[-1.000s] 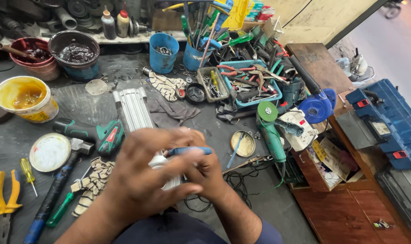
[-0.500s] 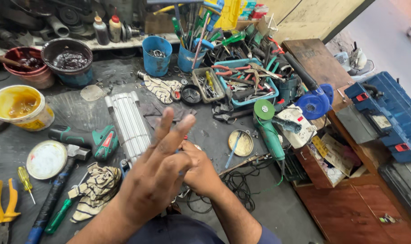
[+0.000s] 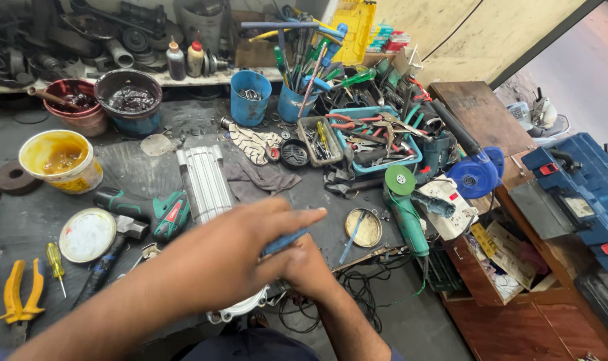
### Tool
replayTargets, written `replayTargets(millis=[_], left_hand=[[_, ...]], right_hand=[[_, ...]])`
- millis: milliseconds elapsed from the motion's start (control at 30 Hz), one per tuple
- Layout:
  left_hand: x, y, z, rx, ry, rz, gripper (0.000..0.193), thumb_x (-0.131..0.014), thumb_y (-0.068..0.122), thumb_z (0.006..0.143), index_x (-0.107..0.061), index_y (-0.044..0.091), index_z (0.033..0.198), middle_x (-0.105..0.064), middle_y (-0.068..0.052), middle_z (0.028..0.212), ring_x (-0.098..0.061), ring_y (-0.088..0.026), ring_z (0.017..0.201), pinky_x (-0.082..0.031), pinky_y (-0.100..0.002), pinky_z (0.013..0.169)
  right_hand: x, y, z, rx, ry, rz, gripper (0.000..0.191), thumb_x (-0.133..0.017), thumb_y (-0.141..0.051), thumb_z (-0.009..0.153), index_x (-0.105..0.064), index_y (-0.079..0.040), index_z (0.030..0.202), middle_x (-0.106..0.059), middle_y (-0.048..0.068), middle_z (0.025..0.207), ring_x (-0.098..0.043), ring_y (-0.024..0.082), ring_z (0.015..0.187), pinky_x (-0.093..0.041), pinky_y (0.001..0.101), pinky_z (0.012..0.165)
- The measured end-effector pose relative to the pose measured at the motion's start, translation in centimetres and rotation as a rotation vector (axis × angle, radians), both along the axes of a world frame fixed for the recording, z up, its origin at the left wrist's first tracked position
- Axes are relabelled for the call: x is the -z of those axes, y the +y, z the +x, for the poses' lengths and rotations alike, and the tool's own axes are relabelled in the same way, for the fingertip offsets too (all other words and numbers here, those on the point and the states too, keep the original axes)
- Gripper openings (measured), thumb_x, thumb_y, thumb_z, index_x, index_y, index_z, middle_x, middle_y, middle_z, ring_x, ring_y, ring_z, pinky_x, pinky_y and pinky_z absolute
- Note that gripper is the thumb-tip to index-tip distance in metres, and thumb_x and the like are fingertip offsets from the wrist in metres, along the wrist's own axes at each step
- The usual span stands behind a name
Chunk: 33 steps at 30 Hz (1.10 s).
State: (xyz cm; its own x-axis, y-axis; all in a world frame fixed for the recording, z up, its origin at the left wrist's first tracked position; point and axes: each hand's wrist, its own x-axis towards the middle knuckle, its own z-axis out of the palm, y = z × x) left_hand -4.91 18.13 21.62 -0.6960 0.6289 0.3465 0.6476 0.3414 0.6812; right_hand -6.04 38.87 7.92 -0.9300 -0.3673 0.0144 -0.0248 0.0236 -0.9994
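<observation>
Blue-handled tool (image 3: 285, 239), prob. a screwdriver or brush, lies under the left hand (image 3: 234, 257) w/ fingers stretched flat over it, more pressing than gripping; the handle end pokes out btwn the fingertips. Right hand (image 3: 309, 271) sits just below, closed round the tool's lower part or the work, can't tell which, since the left hand covers it. Both hands are over a pale metal casting (image 3: 240, 309) at the near edge of the tabletop (image 3: 143, 167), only its lobed rim showing; held close to the body, likely for steadying and leverage.

Ribbed aluminium housing (image 3: 204, 182) lies lengthwise just beyond the hands, w/ a grey rag (image 3: 260, 179) beside it. Green cordless drill (image 3: 150, 210) and a hammer (image 3: 113, 247) lie left of the hands, within easy reach. Yellow tub of grease (image 3: 62, 160) stands farther left, its white lid (image 3: 86, 234) off and flat nearby. Yellow pliers (image 3: 22, 294) and a small yellow screwdriver (image 3: 55, 264) sit at the far left edge. Green angle grinder (image 3: 404, 207) lies to the right, disc up, next to a shallow brass dish (image 3: 364, 227). Blue tray of pliers (image 3: 377, 140) and blue cups (image 3: 250, 97) of tools are parked at the back.
</observation>
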Motion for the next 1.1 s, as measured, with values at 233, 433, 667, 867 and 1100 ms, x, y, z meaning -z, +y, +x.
replayTargets(millis=[233,433,667,867,1100], left_hand=[[-1.2,-1.2,0.6,-0.094,0.767,-0.102,0.033,-0.065,0.018,0.077,-0.066,0.008,0.109,-0.067,-0.010,0.127,-0.067,-0.027,0.113,-0.052,-0.039,0.100],[0.0,2.0,0.7,-0.019,-0.413,0.829,0.027,-0.060,0.020,0.100,-0.062,0.011,0.126,-0.074,-0.010,0.113,-0.070,-0.024,0.103,-0.057,-0.030,0.092],[-0.9,-1.3,-1.0,0.017,0.332,-0.245,0.034,-0.067,0.018,0.085,-0.071,0.014,0.118,-0.071,-0.007,0.104,-0.064,-0.027,0.099,-0.044,-0.044,0.093],[-0.3,-1.5,-0.1,-0.091,0.773,-0.110,0.036,-0.066,0.017,0.081,-0.067,0.009,0.115,-0.068,-0.011,0.126,-0.066,-0.027,0.107,-0.050,-0.042,0.096],[3.5,1.4,0.2,-0.236,-0.281,0.629,0.024,-0.053,0.017,0.109,-0.068,0.003,0.121,-0.070,-0.013,0.108,-0.068,-0.019,0.100,-0.055,-0.029,0.088]], right_hand=[[-0.5,0.1,0.2,-0.038,0.141,0.088,0.024,-0.077,-0.017,0.092,-0.072,-0.001,0.109,-0.076,0.003,0.103,-0.067,0.012,0.101,-0.054,0.0316,0.089],[0.0,0.2,0.0,-0.101,0.185,0.011,0.037,-0.083,-0.024,0.090,-0.067,-0.005,0.116,-0.074,0.004,0.111,-0.069,0.015,0.109,-0.055,0.0314,0.100],[-0.3,0.0,0.3,-0.010,0.068,0.082,0.038,-0.079,-0.015,0.081,-0.063,-0.007,0.115,-0.070,0.003,0.110,-0.065,0.010,0.104,-0.055,0.0300,0.091],[0.2,0.2,0.4,-0.108,0.144,-0.036,0.020,-0.079,-0.014,0.090,-0.070,-0.004,0.106,-0.069,0.001,0.117,-0.063,0.013,0.113,-0.049,0.0325,0.101],[0.6,0.7,0.5,-0.150,0.037,0.026,0.027,-0.079,-0.017,0.090,-0.073,-0.007,0.115,-0.070,0.004,0.118,-0.063,0.017,0.119,-0.046,0.0342,0.109]])
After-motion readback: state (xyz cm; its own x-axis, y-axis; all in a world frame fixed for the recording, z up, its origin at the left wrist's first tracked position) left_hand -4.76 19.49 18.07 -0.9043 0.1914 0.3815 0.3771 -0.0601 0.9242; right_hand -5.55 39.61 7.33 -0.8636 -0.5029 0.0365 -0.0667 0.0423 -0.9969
